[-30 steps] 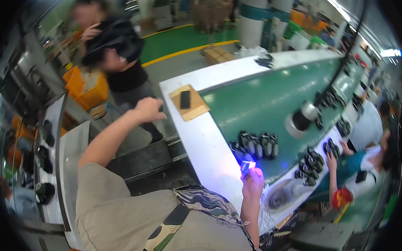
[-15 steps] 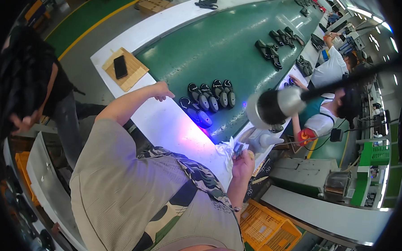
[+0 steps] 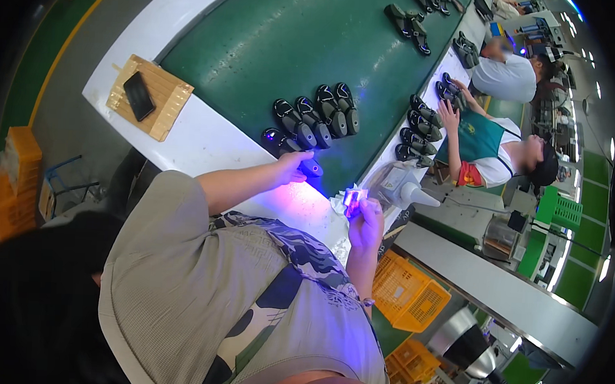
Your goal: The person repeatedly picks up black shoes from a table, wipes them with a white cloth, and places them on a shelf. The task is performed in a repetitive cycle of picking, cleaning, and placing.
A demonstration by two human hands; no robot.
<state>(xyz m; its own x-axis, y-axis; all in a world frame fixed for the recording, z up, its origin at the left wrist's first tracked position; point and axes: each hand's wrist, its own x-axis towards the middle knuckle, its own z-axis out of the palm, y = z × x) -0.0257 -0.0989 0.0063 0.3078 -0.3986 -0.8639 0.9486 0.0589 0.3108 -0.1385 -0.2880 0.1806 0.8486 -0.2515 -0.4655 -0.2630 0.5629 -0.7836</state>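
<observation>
Far left: a stack of orange plastic crates [image 3: 9,179] on the floor.
Wooden board [image 3: 150,97]: a slatted square on the white counter [image 3: 200,136] edge, with a flat black phone [image 3: 139,96] lying on it.
Left hand [image 3: 291,167]: reaches onto the counter, fingers closed on a black sandal [image 3: 289,146] at the edge of the green belt [image 3: 293,47].
Row beyond: four more black sandals [image 3: 318,113], side by side, just past the held one.
Right hand [image 3: 366,225]: fingers grip a small lamp [image 3: 352,197] glowing violet, near the counter's near edge.
Right: a person in a green apron [image 3: 485,141] touches other sandals across the belt.
Lower right: orange mesh baskets [image 3: 409,292].
</observation>
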